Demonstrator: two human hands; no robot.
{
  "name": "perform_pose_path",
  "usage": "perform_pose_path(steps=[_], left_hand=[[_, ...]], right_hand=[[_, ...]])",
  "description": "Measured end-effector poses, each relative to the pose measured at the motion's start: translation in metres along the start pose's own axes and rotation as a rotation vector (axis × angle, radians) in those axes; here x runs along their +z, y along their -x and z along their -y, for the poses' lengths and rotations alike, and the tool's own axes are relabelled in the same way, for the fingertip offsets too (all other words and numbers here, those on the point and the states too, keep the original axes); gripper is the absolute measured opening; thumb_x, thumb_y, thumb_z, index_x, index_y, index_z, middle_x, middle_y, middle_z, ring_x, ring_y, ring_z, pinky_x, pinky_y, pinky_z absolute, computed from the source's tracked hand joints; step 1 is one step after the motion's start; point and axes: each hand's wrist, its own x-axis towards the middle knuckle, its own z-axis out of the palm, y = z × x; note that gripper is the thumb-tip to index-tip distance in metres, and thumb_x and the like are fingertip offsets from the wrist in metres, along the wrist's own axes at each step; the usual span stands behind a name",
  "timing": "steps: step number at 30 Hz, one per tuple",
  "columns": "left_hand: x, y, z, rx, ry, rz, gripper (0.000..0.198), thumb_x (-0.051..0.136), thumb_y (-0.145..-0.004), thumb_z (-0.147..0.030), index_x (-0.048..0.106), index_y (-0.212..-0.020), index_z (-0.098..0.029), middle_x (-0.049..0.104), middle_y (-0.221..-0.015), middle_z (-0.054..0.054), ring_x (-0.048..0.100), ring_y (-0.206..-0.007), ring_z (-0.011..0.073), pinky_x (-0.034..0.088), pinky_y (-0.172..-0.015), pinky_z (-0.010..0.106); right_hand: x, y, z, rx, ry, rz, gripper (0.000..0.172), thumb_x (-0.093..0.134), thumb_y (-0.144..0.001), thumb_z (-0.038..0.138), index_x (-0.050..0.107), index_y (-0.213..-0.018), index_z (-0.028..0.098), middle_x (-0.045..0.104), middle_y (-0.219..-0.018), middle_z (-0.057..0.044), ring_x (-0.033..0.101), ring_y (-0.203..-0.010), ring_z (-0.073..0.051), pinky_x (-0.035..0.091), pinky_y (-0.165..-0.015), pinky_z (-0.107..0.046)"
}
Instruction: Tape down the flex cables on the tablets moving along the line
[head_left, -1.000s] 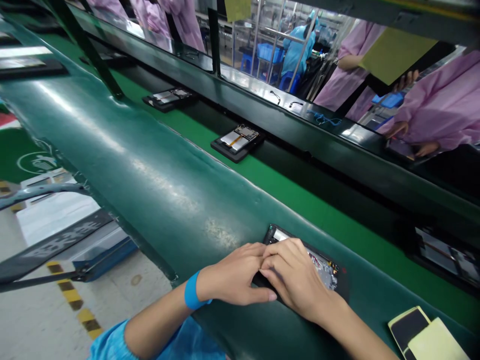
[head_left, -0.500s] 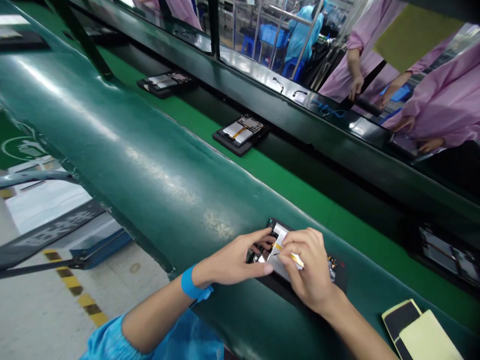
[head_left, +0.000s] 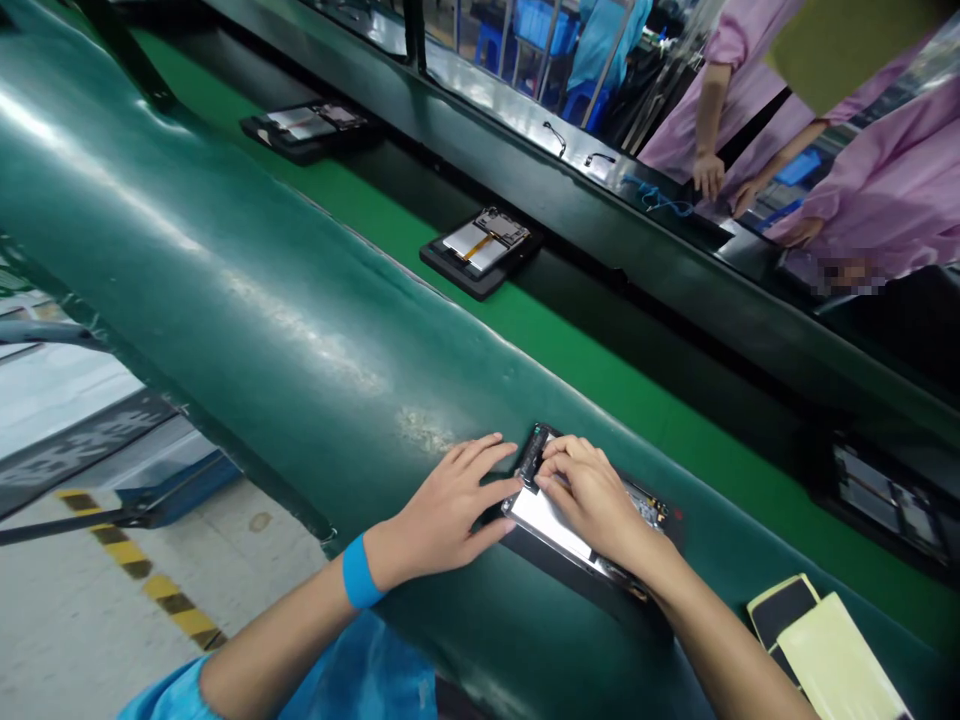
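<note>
An opened tablet (head_left: 546, 522) with silver battery panels and a circuit board at its right end lies on a black holder (head_left: 559, 568) on the green bench mat. My left hand (head_left: 454, 505) is open, fingers spread, its fingertips at the tablet's left edge. Over the tablet's upper left part is my right hand (head_left: 592, 500), its fingers curled and pinched together just above the black end strip. Whatever the pinch holds, if anything, is hidden behind the fingers. My right palm covers much of the battery and part of the board.
Yellow-backed sheets with black pads (head_left: 840, 650) lie at the lower right. Beyond the bench edge, a green conveyor belt (head_left: 585, 365) carries more opened tablets (head_left: 480, 248) on black holders. Co-workers in pink (head_left: 892, 180) stand across the line. A dark post (head_left: 127, 60) rises at the upper left.
My right hand has moved left over the tablet to its end strip. My left hand has drawn back, its fingers now flatter and apart. The orange ribbon on this tablet is no longer visible.
</note>
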Motion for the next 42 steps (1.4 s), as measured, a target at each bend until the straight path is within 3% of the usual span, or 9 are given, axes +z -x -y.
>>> perform_pose_path(steps=[5,15,18,22,25,32,36,40,42], left_hand=[[0.000,-0.003,-0.003,0.063,-0.138,0.095,0.039,0.056,-0.099,-0.035,0.060,-0.135,-0.023,0.045,-0.154,0.019,0.034,-0.148,0.0419,0.040,-0.111,0.065],[0.006,-0.011,-0.001,0.090,-0.270,0.139,0.054,0.052,-0.101,-0.047,0.047,-0.151,-0.027,0.034,-0.164,0.017,0.026,-0.152,0.0436,0.036,-0.112,0.065],[0.008,-0.013,-0.001,0.079,-0.266,0.140,0.054,0.053,-0.100,-0.047,0.048,-0.150,-0.027,0.036,-0.164,0.015,0.025,-0.153,0.0434,0.034,-0.113,0.065],[0.009,-0.016,-0.004,0.053,-0.236,0.136,0.049,0.056,-0.099,-0.044,0.053,-0.145,-0.026,0.036,-0.163,0.015,0.024,-0.153,0.0437,0.030,-0.115,0.068],[0.010,-0.022,-0.005,0.028,-0.231,0.130,0.049,0.056,-0.099,-0.042,0.053,-0.145,-0.025,0.036,-0.163,0.016,0.025,-0.152,0.0447,0.029,-0.114,0.071],[0.007,-0.026,0.006,-0.074,-0.223,0.011,0.049,0.047,-0.103,-0.042,0.053,-0.147,-0.022,0.037,-0.163,0.015,0.027,-0.153,0.0406,0.029,-0.118,0.066],[-0.001,-0.019,0.019,-0.146,-0.126,-0.068,0.050,0.042,-0.105,-0.040,0.046,-0.152,-0.025,0.038,-0.164,0.010,0.027,-0.154,0.0320,0.032,-0.121,0.058],[-0.009,-0.020,0.034,-0.249,0.067,-0.097,0.048,0.039,-0.106,-0.043,0.050,-0.150,-0.026,0.043,-0.160,0.008,0.034,-0.152,0.0268,0.036,-0.121,0.053],[-0.013,-0.026,0.043,-0.308,0.191,-0.094,0.051,0.039,-0.104,-0.049,0.054,-0.146,-0.025,0.047,-0.158,0.009,0.039,-0.149,0.0269,0.036,-0.121,0.053]], right_hand=[[0.001,-0.004,-0.007,0.011,-0.039,-0.007,0.010,0.054,-0.100,0.020,0.061,-0.092,0.022,0.060,-0.113,-0.007,0.056,-0.103,-0.023,0.043,-0.090,-0.041],[0.002,-0.009,-0.010,0.006,-0.006,-0.009,0.008,0.057,-0.099,0.019,0.060,-0.092,0.022,0.061,-0.110,-0.006,0.059,-0.100,-0.022,0.045,-0.090,-0.039],[0.003,-0.009,-0.013,0.007,-0.008,-0.077,0.003,0.058,-0.098,0.020,0.060,-0.099,0.022,0.061,-0.111,-0.007,0.060,-0.100,-0.022,0.047,-0.089,-0.039],[0.001,0.003,-0.017,0.020,-0.022,-0.281,0.014,0.056,-0.099,0.024,0.058,-0.113,0.021,0.063,-0.114,-0.010,0.060,-0.104,-0.024,0.049,-0.089,-0.040],[0.004,0.028,-0.014,-0.040,0.058,-0.353,0.019,0.055,-0.101,0.028,0.058,-0.118,0.021,0.063,-0.119,-0.013,0.060,-0.110,-0.027,0.048,-0.092,-0.044],[0.044,0.092,0.005,-0.257,0.350,-0.177,0.065,0.065,-0.093,0.044,0.044,-0.150,0.017,0.052,-0.151,-0.016,0.042,-0.142,-0.036,0.036,-0.114,-0.056],[0.055,0.081,-0.019,-0.093,0.537,-0.229,0.054,0.062,-0.095,0.031,0.051,-0.146,0.018,0.049,-0.155,-0.016,0.042,-0.142,-0.039,0.033,-0.114,-0.059],[0.024,0.037,-0.071,0.169,0.605,-0.444,0.045,0.053,-0.098,0.019,0.055,-0.142,0.012,0.053,-0.149,-0.022,0.044,-0.140,-0.042,0.029,-0.114,-0.066],[0.007,0.020,-0.088,0.295,0.617,-0.574,0.046,0.047,-0.097,0.013,0.055,-0.143,0.011,0.047,-0.154,-0.024,0.040,-0.144,-0.041,0.029,-0.115,-0.066]])
